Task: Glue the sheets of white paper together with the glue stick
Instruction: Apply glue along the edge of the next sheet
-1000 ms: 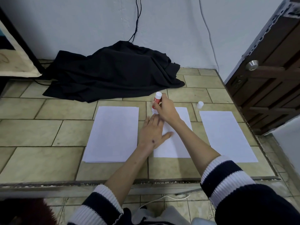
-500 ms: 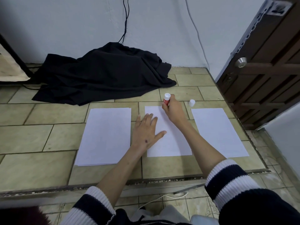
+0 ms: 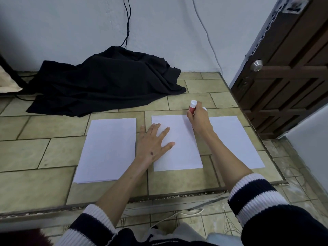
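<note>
Head view shows the right hand gripping the glue stick at the middle sheet's top corner; the left hand lies flat on it. Pressing firmly should stop slipping.

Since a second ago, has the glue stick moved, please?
Yes. The glue stick has travelled rightward along the middle sheet's far edge, from its left corner to its right.

**A corner of a home**

I'm working at a beige tiled ledge against a white painted wall. Beside me stands a dark brown panelled wooden door with a round metal knob; crumpled black cloth lies nearby.
</note>
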